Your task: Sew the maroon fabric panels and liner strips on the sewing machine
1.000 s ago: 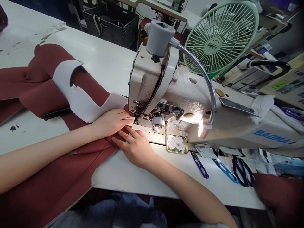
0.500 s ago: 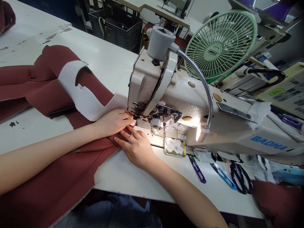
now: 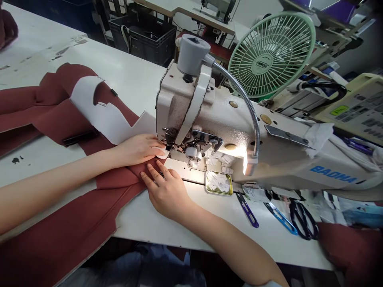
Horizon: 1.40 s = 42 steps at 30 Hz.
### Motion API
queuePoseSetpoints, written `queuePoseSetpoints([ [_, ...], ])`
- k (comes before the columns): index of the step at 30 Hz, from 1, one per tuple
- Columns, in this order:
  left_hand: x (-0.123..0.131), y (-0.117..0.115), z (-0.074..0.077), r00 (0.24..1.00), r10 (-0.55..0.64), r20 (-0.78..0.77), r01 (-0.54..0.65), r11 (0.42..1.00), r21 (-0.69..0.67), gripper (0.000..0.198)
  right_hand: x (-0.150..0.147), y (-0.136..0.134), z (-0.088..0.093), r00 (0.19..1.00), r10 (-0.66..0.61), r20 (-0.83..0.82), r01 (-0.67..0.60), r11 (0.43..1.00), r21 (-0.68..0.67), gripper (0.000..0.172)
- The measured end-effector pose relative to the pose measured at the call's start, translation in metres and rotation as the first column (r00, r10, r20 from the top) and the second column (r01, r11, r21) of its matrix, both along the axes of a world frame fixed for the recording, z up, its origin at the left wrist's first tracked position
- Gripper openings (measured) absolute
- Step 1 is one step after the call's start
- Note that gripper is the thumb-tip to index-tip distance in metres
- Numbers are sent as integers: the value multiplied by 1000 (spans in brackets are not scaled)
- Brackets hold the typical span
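Dark red fabric (image 3: pixel 86 215) runs across the tabletop and up to the needle area of a sewing machine (image 3: pixel 191 107). My left hand (image 3: pixel 139 150) lies flat on the fabric and a white piece (image 3: pixel 110 121), its fingertips close to the presser foot (image 3: pixel 169 145). My right hand (image 3: pixel 167 191) rests just in front, fingers spread, the tips on the red fabric's edge beside the machine bed. Neither hand grips anything that I can see. The lamp (image 3: pixel 249 165) lights the bed.
To the right lie a small tray of white labels (image 3: pixel 219 183), purple thread snips (image 3: pixel 247 211), blue snips (image 3: pixel 281 218) and black-handled scissors (image 3: pixel 303 219). A green fan (image 3: pixel 269 56) stands behind the machine. A grey crate (image 3: pixel 143 36) is beyond the table.
My right hand has slid slightly back from the left, its fingers more spread. A rounded white edge now shows beneath my left fingertips. The whole view has shifted slightly.
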<state>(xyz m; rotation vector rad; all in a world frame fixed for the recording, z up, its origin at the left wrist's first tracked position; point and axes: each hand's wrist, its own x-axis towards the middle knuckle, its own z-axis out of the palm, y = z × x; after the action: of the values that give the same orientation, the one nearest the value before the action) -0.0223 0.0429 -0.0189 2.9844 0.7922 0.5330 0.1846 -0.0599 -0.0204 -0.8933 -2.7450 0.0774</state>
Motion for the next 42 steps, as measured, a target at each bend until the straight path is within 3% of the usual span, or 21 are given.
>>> queuePoseSetpoints([
  [7, 1, 5, -1, 999, -27, -19, 27, 999, 18, 24, -2, -3, -9, 1000, -6, 18, 4, 995, 96, 41],
  [13, 1, 16, 4, 998, -61, -13, 60, 998, -34, 25, 1, 4, -9, 999, -25, 44, 23, 999, 46, 41],
  [18, 6, 19, 8, 993, -113, -30, 115, 992, 57, 24, 4, 10, -8, 996, -61, 71, 60, 998, 10, 41],
  [26, 21, 6, 12, 986, -57, -156, 86, 978, 189, 23, 6, 17, -10, 994, -92, 61, 92, 996, -1, 40],
  [33, 25, -2, 5, 994, -13, -108, 31, 986, 166, 24, 8, 21, -10, 993, -110, 31, 110, 994, 16, 41],
  [38, 19, 6, 13, 998, -28, -58, 37, 985, 168, 31, 6, 20, -9, 990, -121, 74, 120, 993, 22, 42],
  [42, 8, 14, 21, 998, -1, -68, 8, 996, 93, 29, 2, 14, -11, 992, -85, 97, 80, 996, 47, 39],
])
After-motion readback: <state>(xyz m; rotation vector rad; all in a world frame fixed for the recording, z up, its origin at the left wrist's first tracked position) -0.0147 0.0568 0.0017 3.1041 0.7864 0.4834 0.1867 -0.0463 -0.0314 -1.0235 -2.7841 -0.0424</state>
